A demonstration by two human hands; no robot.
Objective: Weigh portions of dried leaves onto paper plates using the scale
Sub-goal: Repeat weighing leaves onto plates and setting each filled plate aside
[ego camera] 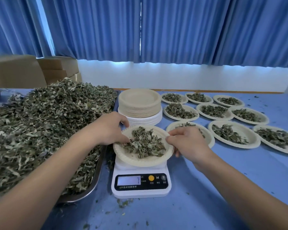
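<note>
Both your hands are on the paper plate (pixel 140 161) that's sitting on the scale (pixel 140 183). Your right hand (pixel 188 143) pinches the right rim, thumb on top and fingers tucked under. Your left hand (pixel 110 128) is curled around the left rim with one fingertip down in the portion of dried leaves (pixel 145 143) heaped in the middle of the plate. So neither hand is spread wide, both are closed on that plate. The scale's little display is lit and looks like it reads a 7, but it's kinda blurry.

To your left there's a metal tray (pixel 93 183) piled high with the big leaf heap (pixel 40 130), right up against the scale. Just behind the scale is a stack of empty plates (pixel 140 103). To the right, nine filled plates (pixel 233 133) sit in three rows on the blue tabletop (pixel 206 196), the nearest one partly hidden behind your right hand. Loose leaf crumbs are scattered in front of the scale. Cardboard boxes (pixel 15 72) sit back left, and blue curtains (pixel 173 30) hang behind everything.
</note>
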